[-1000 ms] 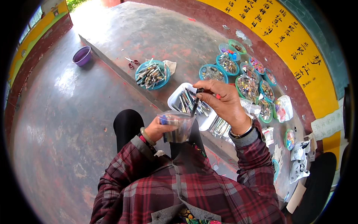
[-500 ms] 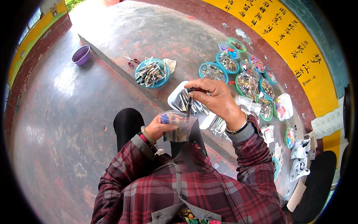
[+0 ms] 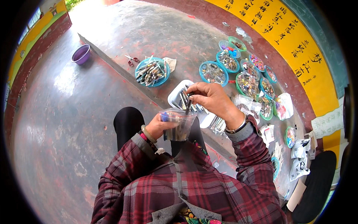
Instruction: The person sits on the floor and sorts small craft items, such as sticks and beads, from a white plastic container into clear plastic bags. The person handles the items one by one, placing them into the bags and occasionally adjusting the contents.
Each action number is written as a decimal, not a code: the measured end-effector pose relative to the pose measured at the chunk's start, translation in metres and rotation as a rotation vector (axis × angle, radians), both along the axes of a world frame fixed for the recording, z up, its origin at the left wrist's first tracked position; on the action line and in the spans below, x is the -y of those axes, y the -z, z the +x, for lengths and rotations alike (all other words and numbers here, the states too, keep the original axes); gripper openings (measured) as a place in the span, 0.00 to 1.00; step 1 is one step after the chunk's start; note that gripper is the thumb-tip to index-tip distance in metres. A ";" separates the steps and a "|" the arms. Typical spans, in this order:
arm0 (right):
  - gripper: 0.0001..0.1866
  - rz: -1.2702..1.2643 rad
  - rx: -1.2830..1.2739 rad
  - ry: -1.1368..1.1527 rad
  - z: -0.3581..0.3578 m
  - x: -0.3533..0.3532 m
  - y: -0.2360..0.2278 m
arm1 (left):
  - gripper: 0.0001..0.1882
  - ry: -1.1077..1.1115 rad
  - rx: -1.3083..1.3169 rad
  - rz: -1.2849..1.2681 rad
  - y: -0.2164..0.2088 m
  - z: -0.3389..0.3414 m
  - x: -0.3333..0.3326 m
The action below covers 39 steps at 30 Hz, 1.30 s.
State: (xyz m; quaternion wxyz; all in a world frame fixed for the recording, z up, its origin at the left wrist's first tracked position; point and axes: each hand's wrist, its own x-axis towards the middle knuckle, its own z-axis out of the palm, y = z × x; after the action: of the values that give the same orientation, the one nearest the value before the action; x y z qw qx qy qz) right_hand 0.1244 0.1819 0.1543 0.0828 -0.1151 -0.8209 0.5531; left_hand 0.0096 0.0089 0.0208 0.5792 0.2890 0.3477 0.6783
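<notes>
The left hand [image 3: 158, 126] grips a clear plastic bag [image 3: 178, 125] open; the right hand [image 3: 212, 100] pinches a dark pen-like piece [image 3: 188, 106] (best lowered straight, mouth steady).

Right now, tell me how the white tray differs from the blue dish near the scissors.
The white tray is squarish and sits close under the right hand; the blue dish is round and sits farther off, untouched. The white tray is partly hidden by that hand; the blue dish shows whole. Both hold slim dark pieces and rest on the raised ledge.
</notes>
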 end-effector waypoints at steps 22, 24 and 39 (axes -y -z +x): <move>0.11 0.350 -0.114 -0.030 0.021 0.005 0.048 | 0.20 -0.065 0.079 -0.012 0.013 -0.002 0.000; 0.12 0.069 -0.054 0.134 0.025 0.007 0.050 | 0.20 -0.068 0.096 0.001 0.013 -0.002 0.000; 0.05 0.055 -0.341 0.211 0.042 0.066 0.022 | 0.25 -0.132 0.012 0.169 -0.039 -0.001 0.027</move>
State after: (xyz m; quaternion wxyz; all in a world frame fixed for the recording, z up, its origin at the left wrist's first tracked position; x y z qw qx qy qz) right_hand 0.1661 0.1161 0.1325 0.2813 -0.1027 -0.7932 0.5303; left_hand 0.0084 -0.0179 0.0598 0.5087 0.3094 0.3040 0.7437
